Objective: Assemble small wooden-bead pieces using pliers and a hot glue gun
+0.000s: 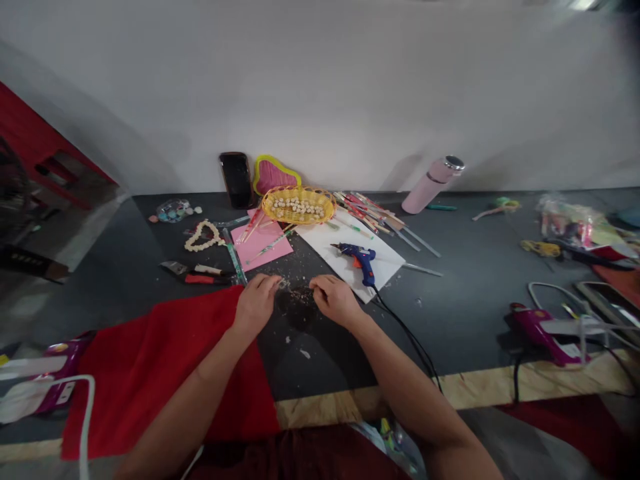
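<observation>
My left hand [257,303] is closed near the middle of the dark table, its fingertips pinched on something small that I cannot make out. Facing it, my right hand [333,300] is also closed, with curled fingers; what it holds, if anything, is too small to tell. Small crumbs [300,295] lie on the table between the two hands. Beyond my right hand, a blue glue gun [365,260] rests on white paper [325,241]. Pink paper [270,245] lies just beyond my left hand. A yellow basket [327,208] of small pale pieces stands farther back.
A red cloth [185,360] lies under my left forearm. At the back stand a phone [237,180] and a pink bottle [430,187]. Several sticks [370,212] lie beside the basket. Black cable [410,337] runs past my right arm; a purple power strip [545,337] sits right.
</observation>
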Motion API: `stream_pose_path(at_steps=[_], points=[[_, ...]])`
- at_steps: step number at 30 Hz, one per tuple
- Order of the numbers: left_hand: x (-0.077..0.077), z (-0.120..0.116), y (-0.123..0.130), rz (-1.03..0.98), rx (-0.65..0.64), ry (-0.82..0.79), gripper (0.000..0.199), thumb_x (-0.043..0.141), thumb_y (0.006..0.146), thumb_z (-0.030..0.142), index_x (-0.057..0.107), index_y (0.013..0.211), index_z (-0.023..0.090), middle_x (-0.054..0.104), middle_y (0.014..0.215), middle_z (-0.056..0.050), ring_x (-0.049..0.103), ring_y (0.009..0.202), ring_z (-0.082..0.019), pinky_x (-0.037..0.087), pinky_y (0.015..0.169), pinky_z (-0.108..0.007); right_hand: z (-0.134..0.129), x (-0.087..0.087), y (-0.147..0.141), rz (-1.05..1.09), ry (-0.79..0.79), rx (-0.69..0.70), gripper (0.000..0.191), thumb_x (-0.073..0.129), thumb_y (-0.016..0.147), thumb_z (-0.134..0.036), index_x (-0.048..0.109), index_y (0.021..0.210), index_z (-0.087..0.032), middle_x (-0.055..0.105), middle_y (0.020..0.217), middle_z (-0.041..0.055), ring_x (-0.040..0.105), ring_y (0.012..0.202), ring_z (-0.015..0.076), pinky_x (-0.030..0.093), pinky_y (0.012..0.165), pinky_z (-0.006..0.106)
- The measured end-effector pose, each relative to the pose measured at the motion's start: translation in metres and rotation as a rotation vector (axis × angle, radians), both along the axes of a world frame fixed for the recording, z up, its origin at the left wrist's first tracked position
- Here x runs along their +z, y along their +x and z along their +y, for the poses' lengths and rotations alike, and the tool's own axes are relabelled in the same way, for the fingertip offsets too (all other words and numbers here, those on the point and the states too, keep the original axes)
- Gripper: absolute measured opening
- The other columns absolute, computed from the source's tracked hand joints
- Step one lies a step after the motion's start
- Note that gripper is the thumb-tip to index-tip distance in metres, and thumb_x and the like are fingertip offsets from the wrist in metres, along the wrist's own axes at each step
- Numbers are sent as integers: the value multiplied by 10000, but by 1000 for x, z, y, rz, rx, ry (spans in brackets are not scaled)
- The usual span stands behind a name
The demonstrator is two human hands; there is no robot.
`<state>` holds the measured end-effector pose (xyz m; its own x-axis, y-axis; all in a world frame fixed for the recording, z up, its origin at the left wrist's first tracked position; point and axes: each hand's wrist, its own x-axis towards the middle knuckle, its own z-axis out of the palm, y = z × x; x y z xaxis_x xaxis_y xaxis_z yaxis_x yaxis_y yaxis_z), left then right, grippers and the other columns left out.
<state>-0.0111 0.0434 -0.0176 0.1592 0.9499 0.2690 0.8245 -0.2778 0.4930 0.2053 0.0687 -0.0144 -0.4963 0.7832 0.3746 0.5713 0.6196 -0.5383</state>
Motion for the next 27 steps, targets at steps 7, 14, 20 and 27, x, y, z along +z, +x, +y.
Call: stream_pose_path(at_steps=[7, 14, 20, 27], points=[[0, -3, 7, -88, -17, 54, 174, 447, 868, 243, 604, 920, 188, 623, 903, -69, 555, 893, -202, 441, 817, -338, 1, -11, -1, 35, 4, 47, 305, 523, 825, -175, 534, 1129, -200, 620, 1039, 85, 567, 951, 204, 471, 850, 356], [35, 0, -2, -263, 108, 191, 135, 461, 825, 244, 581, 801, 188, 634, 791, -62, 577, 778, -195, 455, 729, -317, 1, -11, 13, 47, -17, 157, 284, 385, 743, 8, 583, 762, -195, 594, 795, 43, 546, 813, 169, 451, 763, 311], [44, -2, -66, -380, 333, 37, 173, 409, 828, 242, 533, 931, 179, 622, 785, -40, 564, 629, -158, 452, 639, -295, 0, -3, 11, -8, 4, 124, 227, 381, 760, -24, 519, 693, -191, 538, 693, 28, 495, 713, 164, 418, 671, 288], [-1, -18, -97, -704, 417, 145, 269, 479, 827, 298, 503, 1064, 174, 597, 795, -25, 500, 540, -96, 437, 558, -231, -9, 33, -32, -101, 123, 122, 206, 451, 837, -159, 544, 1020, -169, 591, 960, 92, 505, 922, 216, 436, 840, 379]])
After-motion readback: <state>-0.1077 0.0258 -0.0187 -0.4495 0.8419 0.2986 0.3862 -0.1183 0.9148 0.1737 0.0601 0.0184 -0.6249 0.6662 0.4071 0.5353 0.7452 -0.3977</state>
